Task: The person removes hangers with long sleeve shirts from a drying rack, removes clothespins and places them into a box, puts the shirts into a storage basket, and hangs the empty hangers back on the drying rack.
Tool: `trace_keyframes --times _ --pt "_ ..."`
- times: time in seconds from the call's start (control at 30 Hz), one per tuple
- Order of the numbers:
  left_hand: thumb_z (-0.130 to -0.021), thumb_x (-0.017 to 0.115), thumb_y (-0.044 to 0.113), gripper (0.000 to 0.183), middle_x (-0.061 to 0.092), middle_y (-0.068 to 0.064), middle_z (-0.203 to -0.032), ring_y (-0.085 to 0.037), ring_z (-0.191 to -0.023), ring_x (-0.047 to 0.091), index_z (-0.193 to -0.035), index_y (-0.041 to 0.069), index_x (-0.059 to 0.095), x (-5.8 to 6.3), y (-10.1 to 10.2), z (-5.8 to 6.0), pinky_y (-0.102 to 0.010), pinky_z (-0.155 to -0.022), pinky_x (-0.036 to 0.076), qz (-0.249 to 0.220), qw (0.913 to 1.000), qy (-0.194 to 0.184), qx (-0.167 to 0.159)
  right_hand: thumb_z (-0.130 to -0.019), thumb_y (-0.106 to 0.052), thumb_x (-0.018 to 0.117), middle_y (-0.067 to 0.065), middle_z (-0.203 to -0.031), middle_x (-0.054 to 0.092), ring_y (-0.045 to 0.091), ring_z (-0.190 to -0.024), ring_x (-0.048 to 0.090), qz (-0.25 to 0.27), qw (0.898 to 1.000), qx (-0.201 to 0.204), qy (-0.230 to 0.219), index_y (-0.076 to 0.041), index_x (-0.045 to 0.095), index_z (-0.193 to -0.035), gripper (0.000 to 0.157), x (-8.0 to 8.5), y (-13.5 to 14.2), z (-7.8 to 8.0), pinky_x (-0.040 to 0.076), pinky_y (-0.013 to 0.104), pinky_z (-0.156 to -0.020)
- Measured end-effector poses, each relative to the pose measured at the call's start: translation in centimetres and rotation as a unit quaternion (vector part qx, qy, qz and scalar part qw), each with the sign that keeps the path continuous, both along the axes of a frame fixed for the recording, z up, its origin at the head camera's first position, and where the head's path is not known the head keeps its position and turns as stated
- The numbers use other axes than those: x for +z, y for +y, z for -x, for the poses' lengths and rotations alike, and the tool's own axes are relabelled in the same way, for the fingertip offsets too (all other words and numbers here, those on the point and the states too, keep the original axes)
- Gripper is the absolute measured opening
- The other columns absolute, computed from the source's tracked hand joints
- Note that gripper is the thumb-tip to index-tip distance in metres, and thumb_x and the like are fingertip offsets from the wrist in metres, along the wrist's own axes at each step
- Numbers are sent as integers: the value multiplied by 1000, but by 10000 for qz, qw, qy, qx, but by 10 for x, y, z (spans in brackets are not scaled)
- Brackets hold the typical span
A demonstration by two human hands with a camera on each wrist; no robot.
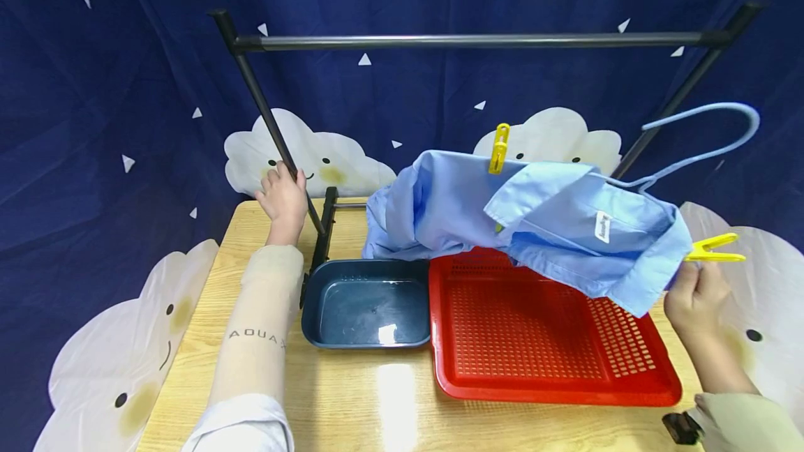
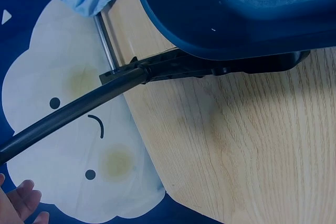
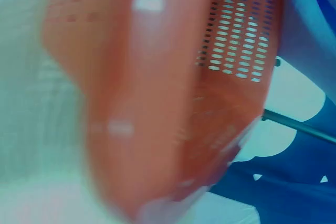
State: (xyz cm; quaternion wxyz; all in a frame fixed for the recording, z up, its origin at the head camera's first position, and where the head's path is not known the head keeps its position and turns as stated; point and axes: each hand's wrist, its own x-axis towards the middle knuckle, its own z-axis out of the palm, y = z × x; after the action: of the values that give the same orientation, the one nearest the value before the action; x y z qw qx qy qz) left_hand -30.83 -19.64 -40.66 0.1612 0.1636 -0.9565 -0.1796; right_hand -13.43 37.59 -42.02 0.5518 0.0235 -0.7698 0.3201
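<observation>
Pale blue cloth is what the step in hand concerns: in the head view it looks like handling the pegged shirt (image 1: pixel 467 204) on its hanger (image 1: pixel 756 119), with the rack (image 1: pixel 471 40) perhaps being steadied. The right hand (image 1: pixel 700 298), between 3 and 4 o'clock, pinches the shirt's edge just below a yellow peg (image 1: pixel 699 251). The left hand (image 1: pixel 283 197), at 9 o'clock, lies with fingers spread at the left post (image 1: pixel 264 107). The next move, I judge, calls for a firm hold on that edge and a hook kept clear of the right post (image 1: pixel 681 93).

The shirt lies toward 3 o'clock, partly above the red basket (image 1: pixel 553 396), its collar (image 1: pixel 537 190) splayed, a white label (image 1: pixel 603 227) showing, soft folds trailing toward 9. Another yellow peg (image 1: pixel 499 148) stands on its upper edge at 2 o'clock.

In the left wrist view, the fingers at 8 o'clock are loosely apart, beside the post rather than wrapped round it; crumpled shirt shows at 11, the dark blue basin (image 2: pixel 236 45) at 1.

In the right wrist view, the basket blurs across the middle and the right hand is out of sight; blue cloth (image 3: pixel 310 30) at 2 o'clock may be the shirt, but I cannot be sure.
</observation>
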Motion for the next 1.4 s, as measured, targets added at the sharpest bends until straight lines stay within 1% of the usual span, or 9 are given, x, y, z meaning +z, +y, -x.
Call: trace_keyframes --times 0.1,0.27,0.33,0.47,0.6,0.77,0.9,1.0,1.4 --pt "-98 29 42 56 45 -23 -126 -39 -114 41 -136 2 31 0 1 0 -54 -89 30 -24 10000 1 -11 -82 -8 41 -20 -70 42 -11 -71 31 -219 9995 181 -146 14 43 -71 25 -6 4 -8 21 35 -56" --pt "-98 30 42 55 45 -24 -126 -40 -112 42 -136 2 32 -1 2 0 -54 -88 30 -30 10000 51 -13 -84 -10 42 21 -64 37 11 -64 33 -598 9972 325 -295 11 41 -67 27 -20 11 -17 21 37 -58" --pt "-98 30 41 55 45 -23 -126 -39 -112 42 -136 2 32 -1 2 0 -54 -88 31 -12 10000 68 -3 -86 -14 43 19 -60 36 12 -61 33 -732 9961 356 -339 10 41 -66 32 -26 14 -20 21 35 -56" --pt "-98 30 41 55 45 -23 -125 -39 -112 42 -136 2 31 -2 3 1 -53 -88 31 10 10000 75 12 -93 -25 44 -3 -59 37 -7 -64 32 -914 9923 616 -565 9 44 -68 42 -37 20 -27 23 27 -52" --pt "-98 30 41 56 45 -24 -126 -40 -113 42 -137 2 31 -2 3 1 -53 -89 30 2 10000 52 13 -96 -25 44 -16 -70 39 -13 -73 33 -941 9865 1049 -830 10 46 -70 43 -46 23 -34 26 12 -62" --pt "-98 30 41 56 44 -23 -128 -40 -115 40 -138 2 30 -2 3 0 -54 -90 30 -29 10000 23 14 -97 -24 44 -14 -79 43 -11 -82 35 -1083 9761 1555 -1063 10 48 -73 42 -56 29 -36 26 9 -75" --pt "-98 30 41 56 44 -23 -127 -40 -114 41 -137 2 30 -2 2 0 -55 -90 30 -26 10000 29 4 -97 -22 44 -15 -80 44 -9 -82 37 -1269 9651 1831 -1374 5 49 -72 37 -59 33 -34 25 9 -75" --pt "-98 29 41 56 44 -23 -127 -40 -115 41 -137 2 30 -1 2 0 -55 -90 29 -31 10000 24 4 -97 -18 44 -7 -72 42 -3 -75 35 -1552 9552 1938 -1608 0 48 -70 32 -59 33 -30 24 12 -70" --pt "-98 29 42 55 46 -23 -124 -39 -114 41 -136 2 32 -1 0 1 -54 -90 29 -32 10000 60 31 -87 2 51 2 -77 45 11 -80 40 -2407 9205 1730 -2547 -9 50 -78 14 -60 35 -13 25 19 -78"
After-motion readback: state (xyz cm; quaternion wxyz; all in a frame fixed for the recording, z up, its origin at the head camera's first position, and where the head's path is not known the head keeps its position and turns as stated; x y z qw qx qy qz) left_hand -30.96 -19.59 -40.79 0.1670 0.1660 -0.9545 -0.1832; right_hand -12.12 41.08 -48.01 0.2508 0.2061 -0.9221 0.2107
